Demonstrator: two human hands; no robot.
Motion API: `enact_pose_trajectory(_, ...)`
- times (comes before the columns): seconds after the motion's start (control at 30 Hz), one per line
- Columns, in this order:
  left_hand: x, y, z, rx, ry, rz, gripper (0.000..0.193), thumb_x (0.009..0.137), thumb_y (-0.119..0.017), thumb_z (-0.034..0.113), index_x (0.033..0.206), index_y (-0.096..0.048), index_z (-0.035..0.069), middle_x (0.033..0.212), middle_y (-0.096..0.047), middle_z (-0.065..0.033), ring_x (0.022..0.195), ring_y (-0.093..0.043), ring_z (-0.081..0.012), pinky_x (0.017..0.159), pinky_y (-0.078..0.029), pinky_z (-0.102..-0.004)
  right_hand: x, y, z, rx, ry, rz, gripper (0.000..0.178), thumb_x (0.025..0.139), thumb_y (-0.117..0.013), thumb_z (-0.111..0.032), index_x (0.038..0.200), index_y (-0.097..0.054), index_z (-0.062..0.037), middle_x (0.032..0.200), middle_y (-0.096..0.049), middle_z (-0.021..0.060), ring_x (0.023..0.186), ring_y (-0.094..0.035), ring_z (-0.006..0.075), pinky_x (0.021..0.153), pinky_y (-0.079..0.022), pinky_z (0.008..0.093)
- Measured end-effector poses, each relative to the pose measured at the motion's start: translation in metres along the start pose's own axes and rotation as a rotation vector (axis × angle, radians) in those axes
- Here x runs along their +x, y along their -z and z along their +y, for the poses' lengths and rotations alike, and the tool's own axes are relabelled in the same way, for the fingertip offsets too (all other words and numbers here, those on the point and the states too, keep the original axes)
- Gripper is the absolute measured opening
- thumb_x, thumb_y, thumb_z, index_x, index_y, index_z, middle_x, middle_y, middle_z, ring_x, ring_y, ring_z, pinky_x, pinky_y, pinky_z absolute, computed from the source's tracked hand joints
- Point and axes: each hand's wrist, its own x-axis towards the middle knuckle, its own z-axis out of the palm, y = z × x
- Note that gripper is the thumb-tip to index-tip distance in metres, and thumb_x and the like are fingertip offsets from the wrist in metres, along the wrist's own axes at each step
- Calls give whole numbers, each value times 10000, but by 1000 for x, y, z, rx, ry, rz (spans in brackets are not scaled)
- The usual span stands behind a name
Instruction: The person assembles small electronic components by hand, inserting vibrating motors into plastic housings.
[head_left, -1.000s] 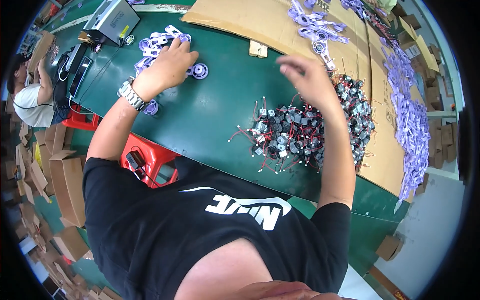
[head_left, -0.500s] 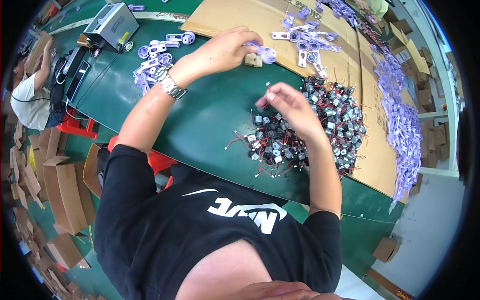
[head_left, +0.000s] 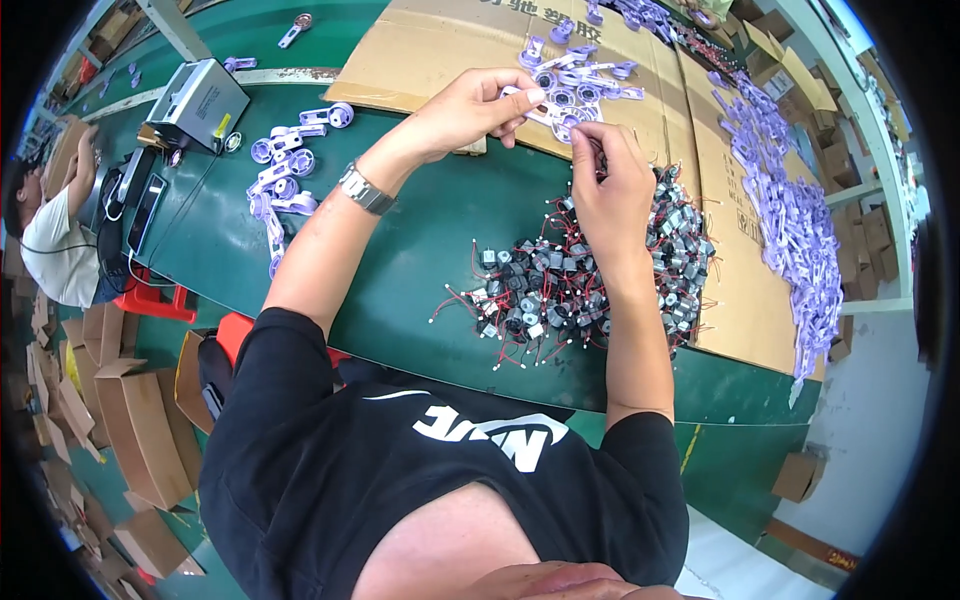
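Black-and-grey heap of small motors with thin red wires (head_left: 540, 285) lies on a dark green tabletop (head_left: 400, 250), its right part covered by the bare right forearm. Small pale block (head_left: 472, 148), just beyond the heap to its left, mostly hidden under the left hand (head_left: 490, 108). Another person in a white top (head_left: 60, 235), far left of the heap, partly lost toward the dark rim. Left hand pinches one end of a pale purple plastic arm with a ring-shaped end (head_left: 541, 114), just beyond the heap; thumb and forefinger closed on it, other fingers curled. Right hand (head_left: 612, 180), over the heap's far edge, half closed, fingertips near the ring end; cannot tell if they touch it or grip anything. Hands near each other, apart. More purple arms: a group (head_left: 285, 178) left of the heap, a long pile (head_left: 805, 245) right of it. Writing: large dark characters on the brown cardboard sheet (head_left: 420, 50) beyond the heap, smaller print to its right; white lettering, inverted, on the black T-shirt (head_left: 440, 480) nearer than the heap.
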Motion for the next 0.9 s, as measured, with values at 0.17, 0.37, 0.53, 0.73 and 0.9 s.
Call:
enact_pose_trajectory(0.17, -4, -4, 5, 18, -10, 12, 303, 1098, -588, 342, 1099, -669, 50, 758, -524, 57, 695, -518, -55, 673, -513, -256, -3, -4, 3, -105, 62, 40, 95, 930, -710, -8, 1018, -676, -18, 885, -651, 134, 793, -652, 331, 699, -508, 429)
enact_pose_trajectory(0.37, -8, 0, 7, 31, -38, -17, 298, 1098, -589, 336, 1105, -676, 52, 760, -520, 59, 693, -514, -55, 657, -501, -253, -4, -3, -1, -106, 101, 40, 126, 911, -719, 3, 1025, -672, -22, 911, -617, 126, 847, -622, 333, 737, -487, 447)
enact_pose_trajectory(0.53, -10, -3, 9, 17, -32, -47, 292, 1097, -592, 326, 1098, -681, 49, 765, -526, 57, 686, -509, -53, 645, -494, -247, -5, -4, 0, -99, 137, 51, 142, 895, -722, 6, 1026, -676, -26, 919, -605, 120, 869, -589, 334, 753, -473, 446)
enact_pose_trajectory(0.73, -11, -3, 9, 17, -11, -73, 272, 1097, -590, 305, 1087, -685, 51, 792, -555, 49, 687, -511, -57, 641, -493, -246, -4, 3, -9, -236, 230, -84, 159, 858, -727, 6, 1004, -682, -39, 927, -581, 101, 890, -556, 320, 794, -455, 452)
enact_pose_trajectory(0.9, -12, -12, 10, 51, -26, -85, 262, 1097, -583, 295, 1077, -685, 54, 800, -574, 43, 695, -524, -64, 633, -495, -256, -8, 1, -12, -222, 205, -103, 179, 856, -719, 16, 1026, -679, -24, 953, -568, 109, 906, -550, 330, 823, -447, 477)
